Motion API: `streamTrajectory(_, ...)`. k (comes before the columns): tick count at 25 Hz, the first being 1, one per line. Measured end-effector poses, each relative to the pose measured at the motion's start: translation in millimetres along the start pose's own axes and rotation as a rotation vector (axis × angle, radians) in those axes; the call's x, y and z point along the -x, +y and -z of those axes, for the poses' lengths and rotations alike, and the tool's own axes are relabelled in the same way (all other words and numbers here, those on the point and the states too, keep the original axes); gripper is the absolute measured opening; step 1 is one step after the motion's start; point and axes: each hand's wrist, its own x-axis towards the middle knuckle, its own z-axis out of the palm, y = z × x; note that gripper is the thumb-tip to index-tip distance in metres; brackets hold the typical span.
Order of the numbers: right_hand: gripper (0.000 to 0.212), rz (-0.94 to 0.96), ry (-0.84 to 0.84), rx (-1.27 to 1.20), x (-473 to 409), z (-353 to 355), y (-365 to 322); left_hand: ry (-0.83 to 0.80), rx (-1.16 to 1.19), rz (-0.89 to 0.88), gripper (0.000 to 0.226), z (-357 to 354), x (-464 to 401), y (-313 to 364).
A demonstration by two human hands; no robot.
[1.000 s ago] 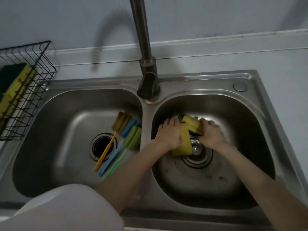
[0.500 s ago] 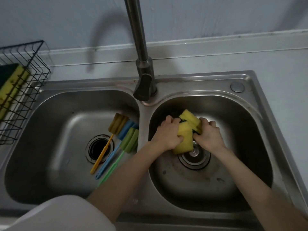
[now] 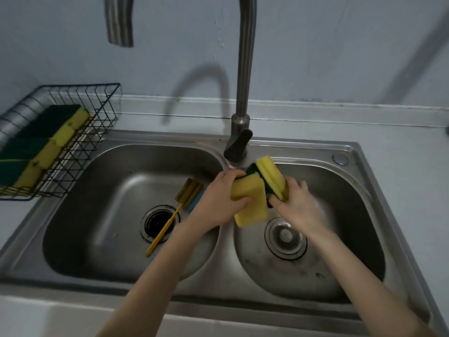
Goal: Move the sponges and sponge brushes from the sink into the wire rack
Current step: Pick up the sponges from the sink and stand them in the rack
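My left hand [image 3: 220, 199] grips a yellow sponge [image 3: 250, 205] and my right hand [image 3: 297, 206] grips a second yellow-and-green sponge [image 3: 271, 177]. Both sponges are lifted above the divider, at the right basin's back left, just below the tap. A yellow sponge brush [image 3: 181, 205] lies in the left basin beside the drain, with a blue brush [image 3: 197, 199] mostly hidden under my left forearm. The black wire rack [image 3: 97, 139] stands on the counter at the left and holds several yellow-and-green sponges [image 3: 48, 139].
The double steel sink [image 3: 374, 215] fills the middle of the view. The tall tap [image 3: 243, 93] rises behind the divider, directly behind the held sponges. A drain [image 3: 159, 223] sits in the left basin and a strainer [image 3: 285, 238] in the right one.
Both hands have lifted the two sponges up out of the right basin's bottom toward the divider and tap. The camera has tilted up and the rack has come further into view.
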Motion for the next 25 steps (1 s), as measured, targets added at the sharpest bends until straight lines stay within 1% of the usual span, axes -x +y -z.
streamTrajectory(3,0.056,0.118,0.054,-0.013,15,-7,-24,0.134,0.045,0.026,0.055,26,29,-16)
streamTrajectory(5,0.056,0.192,0.067,-0.05,22,-11,-38,0.194,0.055,0.058,0.055,42,44,-26)
streamTrajectory(8,0.054,0.293,0.058,-0.213,36,-24,-65,0.305,0.051,0.105,0.055,67,67,-46)
streamTrajectory(11,0.053,0.329,0.0,-0.363,49,-34,-91,0.389,0.07,0.181,0.058,85,84,-64)
streamTrajectory(15,0.036,0.423,-0.042,-0.478,61,-58,-133,0.48,0.101,0.232,0.059,110,106,-85)
streamTrajectory(17,0.032,0.427,-0.069,-0.5,64,-75,-156,0.538,0.106,0.225,0.059,125,117,-98)
streamTrajectory(20,0.031,0.365,-0.165,-0.541,68,-95,-185,0.586,0.114,0.198,0.058,146,127,-114)
streamTrajectory(21,0.034,0.353,-0.204,-0.546,68,-101,-194,0.597,0.128,0.191,0.057,153,130,-119)
streamTrajectory(23,0.059,0.363,-0.241,-0.462,70,-114,-216,0.629,0.157,0.165,0.057,169,137,-128)
streamTrajectory(24,0.072,0.366,-0.224,-0.394,69,-121,-225,0.647,0.168,0.145,0.056,177,139,-133)
streamTrajectory(25,0.079,0.36,-0.197,-0.346,68,-127,-233,0.66,0.18,0.125,0.055,184,141,-136)
